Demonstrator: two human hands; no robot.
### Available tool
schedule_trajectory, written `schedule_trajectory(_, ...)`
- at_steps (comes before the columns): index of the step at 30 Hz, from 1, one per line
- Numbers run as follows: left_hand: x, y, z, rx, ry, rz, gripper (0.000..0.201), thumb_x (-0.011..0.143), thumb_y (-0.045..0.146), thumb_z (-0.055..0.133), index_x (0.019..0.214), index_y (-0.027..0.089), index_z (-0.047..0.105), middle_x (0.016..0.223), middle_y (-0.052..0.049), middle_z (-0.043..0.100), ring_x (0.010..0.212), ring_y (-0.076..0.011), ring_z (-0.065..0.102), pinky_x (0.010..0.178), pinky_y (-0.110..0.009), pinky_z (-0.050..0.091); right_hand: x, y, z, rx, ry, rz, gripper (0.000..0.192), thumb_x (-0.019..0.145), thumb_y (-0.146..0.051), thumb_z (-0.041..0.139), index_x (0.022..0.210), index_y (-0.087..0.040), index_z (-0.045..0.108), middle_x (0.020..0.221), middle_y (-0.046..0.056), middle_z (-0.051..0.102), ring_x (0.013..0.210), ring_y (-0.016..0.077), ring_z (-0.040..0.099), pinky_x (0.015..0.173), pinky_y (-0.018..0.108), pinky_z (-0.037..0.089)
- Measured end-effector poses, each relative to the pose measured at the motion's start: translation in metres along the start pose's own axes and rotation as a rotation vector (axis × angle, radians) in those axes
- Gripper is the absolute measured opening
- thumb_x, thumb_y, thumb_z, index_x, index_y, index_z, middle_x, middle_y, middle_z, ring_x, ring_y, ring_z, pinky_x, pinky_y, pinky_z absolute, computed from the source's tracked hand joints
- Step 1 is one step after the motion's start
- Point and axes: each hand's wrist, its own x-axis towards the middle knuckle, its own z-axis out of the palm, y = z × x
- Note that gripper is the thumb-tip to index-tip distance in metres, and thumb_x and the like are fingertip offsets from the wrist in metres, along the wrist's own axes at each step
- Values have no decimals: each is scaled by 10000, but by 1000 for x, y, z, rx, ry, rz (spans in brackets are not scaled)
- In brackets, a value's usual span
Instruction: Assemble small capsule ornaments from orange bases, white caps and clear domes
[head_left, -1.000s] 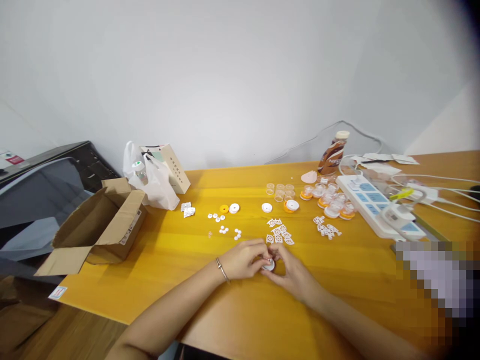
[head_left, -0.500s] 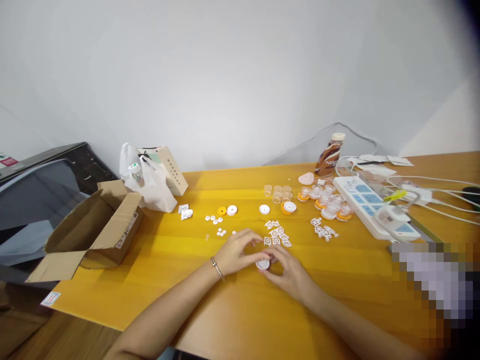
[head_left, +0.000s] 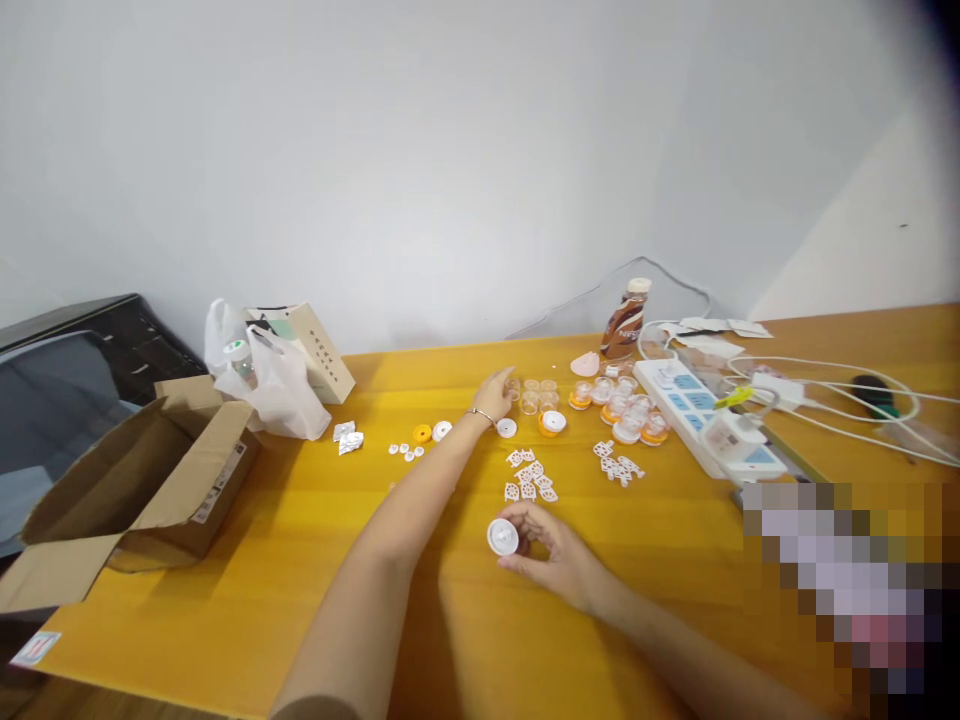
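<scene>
White disc is pinched by the right hand. Pickup of the leftmost clear cup is presumably in hand; left hand closure cannot be determined, and a firm hold is required.

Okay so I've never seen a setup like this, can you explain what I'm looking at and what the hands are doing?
There's no machine here: these are a person's two bare hands, seen by a camera worn on the head, looking forward and down. The right hand holds a white round part between thumb and fingers. The left hand reaches across to the small clear cups; whether it grips one is hard to tell. On the wooden table between the hands lie white cut-out pieces. Farther right sit clear-and-orange assemblies, a brown bottle and a power strip. At left are a cardboard box and a plastic bag.
</scene>
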Motion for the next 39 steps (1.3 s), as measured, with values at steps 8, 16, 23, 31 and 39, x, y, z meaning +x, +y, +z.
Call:
schedule_trajectory(8,-19,11,-17,-173,180,-125,325,745,167,582,1066,125,553,945,-101,637,886,-180,587,846,-345,439,5,7,-3,256,66,47,395,591,-364,750,896,-197,562,825,29,628,781,163,586,761,326,467)
schedule_trajectory(16,-95,97,-129,-430,-107,119,300,792,277,576,1062,148,553,888,-62,623,823,-142,592,791,-277,456,24,-39,-11,402,130,-8,364,597,-381,745,897,-202,642,837,27,673,728,138,593,708,283,473)
schedule_trajectory(23,-130,138,-159,-324,-53,275,286,774,242,608,1046,171,558,877,-58,623,791,-139,577,719,-271,465,40,-111,-6,336,108,-150,304,591,-343,742,834,-178,661,740,12,669,614,99,559,552,214,455)
schedule_trajectory(31,-143,149,-164,-148,-76,384,317,745,200,640,1055,182,573,955,-53,631,846,-129,571,775,-242,462,32,-128,-5,339,24,-93,336,608,-295,728,907,-171,636,613,-22,640,508,93,574,521,226,491)
schedule_trajectory(39,-141,150,-155,-91,-39,392,312,745,238,641,1046,180,584,951,-62,644,828,-135,580,784,-263,464,30,-134,-7,299,86,-113,255,607,-260,724,835,-180,642,548,-42,618,482,82,556,516,207,489)
